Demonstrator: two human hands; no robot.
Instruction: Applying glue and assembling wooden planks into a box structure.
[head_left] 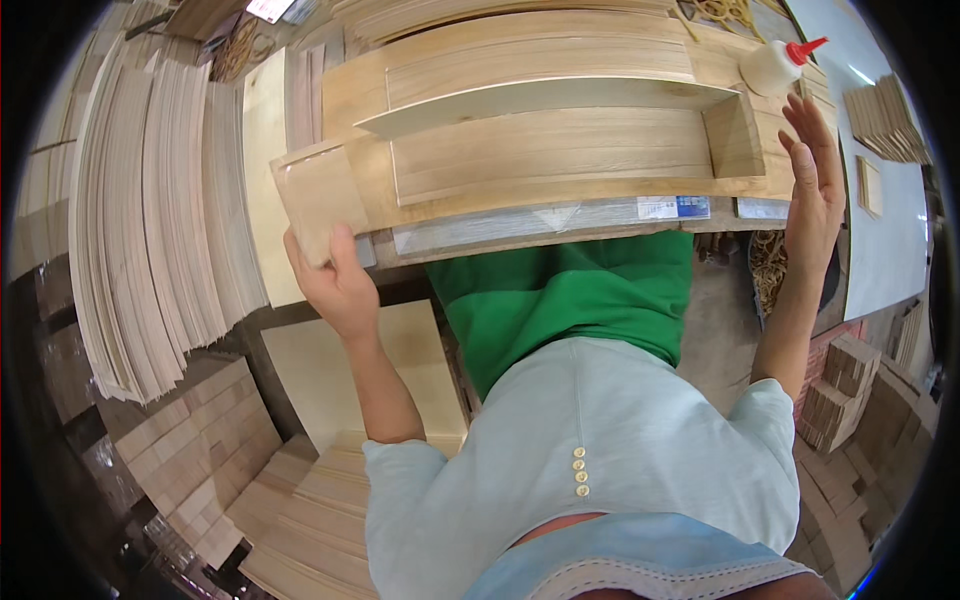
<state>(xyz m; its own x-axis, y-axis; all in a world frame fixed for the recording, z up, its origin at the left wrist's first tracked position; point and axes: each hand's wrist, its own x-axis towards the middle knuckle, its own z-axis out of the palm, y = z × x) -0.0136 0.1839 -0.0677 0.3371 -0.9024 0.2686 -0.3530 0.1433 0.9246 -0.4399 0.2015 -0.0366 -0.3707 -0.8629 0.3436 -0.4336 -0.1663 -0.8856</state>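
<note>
My left hand [335,285] pinches the near edge of a small flat wooden panel [318,192] at the left end of the bench. In front of me lies a partly assembled long wooden box [550,150]. Along its far side stands a thin long side board [560,97], and a short end board [733,137] stands upright at its right end. Beside that end, my right hand [815,190] is raised with its fingers stretched out, holding nothing. A white squeeze bottle [770,70] with a red nozzle stands just beyond my right fingertips.
Tall stacks of thin wooden boards [165,200] stand at the left. More long boards [500,30] lie at the far side. At right, a pale table [890,240] carries a pile of small panels [888,120]. A dark container of rubber bands [770,265] sits below the bench edge.
</note>
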